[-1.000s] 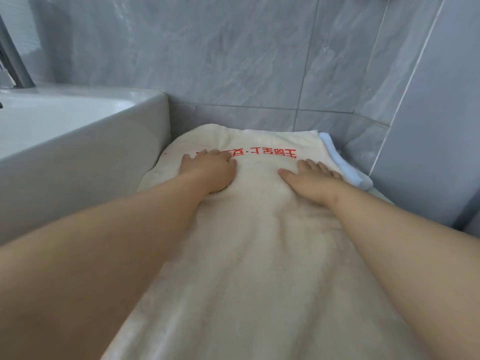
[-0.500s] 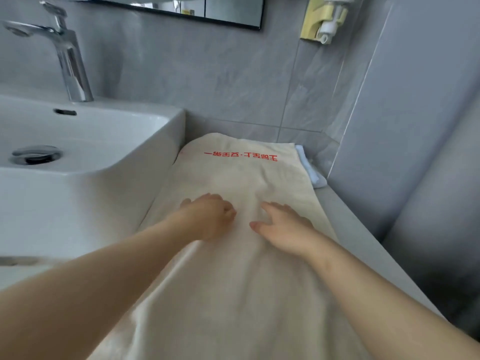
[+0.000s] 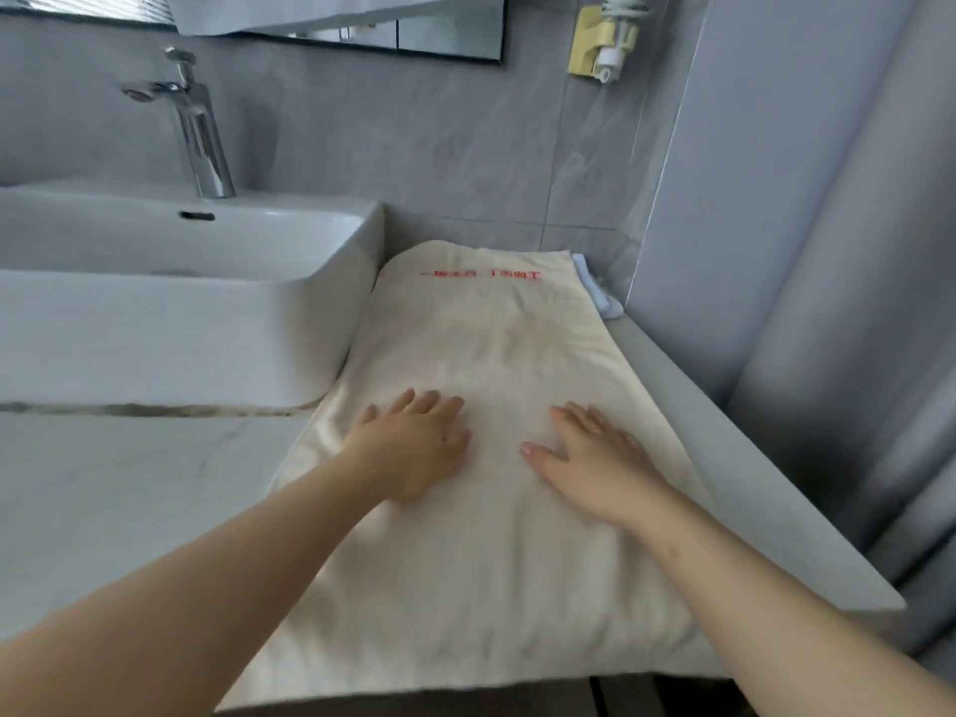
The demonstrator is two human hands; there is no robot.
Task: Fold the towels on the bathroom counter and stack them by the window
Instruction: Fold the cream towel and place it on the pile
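White sink [image 3: 155, 333] at left, standing on table [image 3: 129, 489]; dark stained seam [image 3: 155, 408] along its base. Chrome faucet [image 3: 199, 126] upright behind basin, spout pointing left. Dark overflow slot [image 3: 197, 216] in back wall of basin. Grey tiled wall [image 3: 414, 147] behind. Mirror [image 3: 450, 41] lower edge at top. Yellow holder [image 3: 600, 41] fixed on wall, top right. Plain grey panel [image 3: 776, 199] at right.
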